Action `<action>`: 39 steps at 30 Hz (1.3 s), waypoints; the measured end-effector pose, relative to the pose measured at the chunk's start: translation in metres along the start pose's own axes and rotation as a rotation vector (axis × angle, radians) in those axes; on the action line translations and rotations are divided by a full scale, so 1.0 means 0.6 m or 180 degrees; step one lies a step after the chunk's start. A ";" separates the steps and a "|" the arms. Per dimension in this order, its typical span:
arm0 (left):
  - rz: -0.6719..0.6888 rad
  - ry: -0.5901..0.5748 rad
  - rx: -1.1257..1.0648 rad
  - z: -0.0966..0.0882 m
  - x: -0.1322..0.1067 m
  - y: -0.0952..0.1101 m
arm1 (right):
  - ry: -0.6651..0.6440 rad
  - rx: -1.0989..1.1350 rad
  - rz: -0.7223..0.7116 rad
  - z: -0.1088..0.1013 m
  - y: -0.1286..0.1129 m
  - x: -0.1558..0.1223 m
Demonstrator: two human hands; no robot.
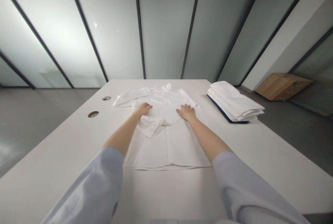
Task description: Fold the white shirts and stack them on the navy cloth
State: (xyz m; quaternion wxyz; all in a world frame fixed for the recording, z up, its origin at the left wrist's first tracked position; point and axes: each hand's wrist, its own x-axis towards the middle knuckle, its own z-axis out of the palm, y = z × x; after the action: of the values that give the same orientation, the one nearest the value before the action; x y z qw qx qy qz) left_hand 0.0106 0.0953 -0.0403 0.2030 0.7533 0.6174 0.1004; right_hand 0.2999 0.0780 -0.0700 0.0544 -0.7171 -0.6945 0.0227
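Observation:
A white shirt (pixel 166 140) lies spread on the white table (pixel 273 154), collar end away from me. One sleeve is folded across its chest, the other sticks out to the upper left. My left hand (pixel 144 108) rests on the folded part near the left shoulder, fingers together and slightly curled on the cloth. My right hand (pixel 186 112) lies flat on the shirt's right side, fingers spread. Both arms reach forward in light blue sleeves pushed up to the elbow.
A stack of folded white garments (pixel 234 102) with a dark one at the bottom sits on the table at the right. Two round cable holes (pixel 93 114) are in the table at the left. A wooden cabinet (pixel 282 86) stands on the floor beyond, by a glass wall.

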 end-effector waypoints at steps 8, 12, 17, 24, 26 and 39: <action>-0.0361 -0.0502 -0.0541 -0.034 -0.072 -0.023 | 0.0604 -0.0069 -0.0212 -0.008 0.004 -0.012; 0.0012 -0.0918 -0.1078 -0.051 -0.118 -0.031 | 0.0579 -0.0052 -0.0422 -0.011 0.009 -0.028; 0.0185 -0.1376 -0.2243 -0.050 -0.153 -0.051 | 0.0512 0.0113 -0.0391 -0.006 0.025 -0.036; -0.0258 -0.0884 -0.0438 -0.060 -0.119 -0.079 | 0.0439 0.0178 -0.0311 -0.004 0.038 -0.023; -0.0201 -0.0079 0.0075 -0.050 -0.098 -0.071 | 0.0449 0.0170 -0.0355 -0.005 0.032 -0.019; 0.0305 -0.0013 0.1157 0.031 -0.084 -0.054 | -0.0309 -0.0147 -0.0259 0.006 -0.001 -0.040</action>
State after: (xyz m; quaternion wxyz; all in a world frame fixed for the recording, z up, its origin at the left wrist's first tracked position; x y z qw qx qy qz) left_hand -0.0214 0.0481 -0.0659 0.0597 0.8064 0.5884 -0.0047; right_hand 0.2979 0.0541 -0.0745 0.0050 -0.6874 -0.7252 0.0393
